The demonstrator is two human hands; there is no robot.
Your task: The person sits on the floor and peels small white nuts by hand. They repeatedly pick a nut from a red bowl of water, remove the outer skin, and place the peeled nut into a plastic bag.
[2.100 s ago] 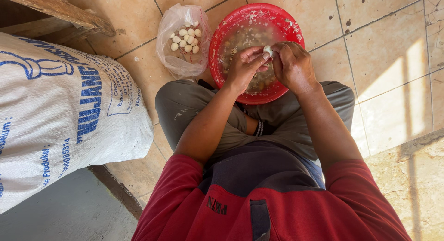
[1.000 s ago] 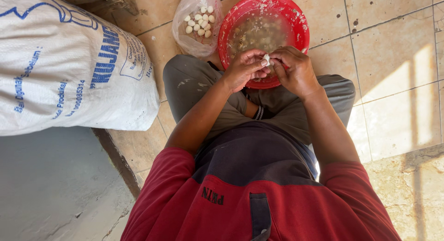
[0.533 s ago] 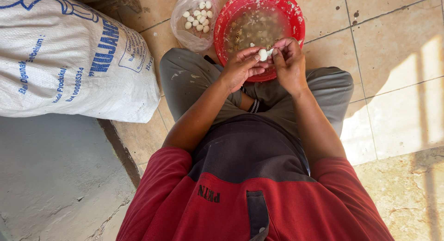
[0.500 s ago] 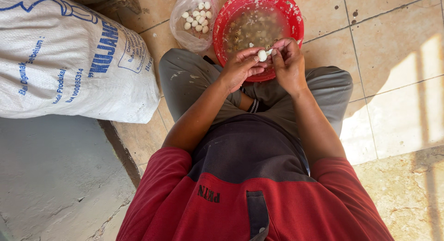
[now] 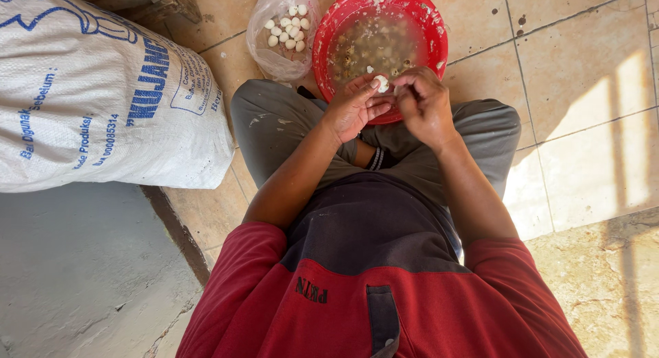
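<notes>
I sit cross-legged on a tiled floor. My left hand and my right hand meet over the near rim of a red plastic basin. Between their fingertips they pinch one small white egg, partly hidden by my fingers. The basin holds murky water with several small speckled eggs and shell bits. To its left a clear plastic bag lies open on the floor with several small white peeled eggs inside.
A large white woven sack with blue print lies on the floor at my left, close to my knee. Beige floor tiles spread to the right, partly sunlit. A grey concrete step is at the lower left.
The view has shifted slightly, so the basin and bag sit higher in the picture. My hands stay together over the basin rim, turning the small egg between the fingertips.
</notes>
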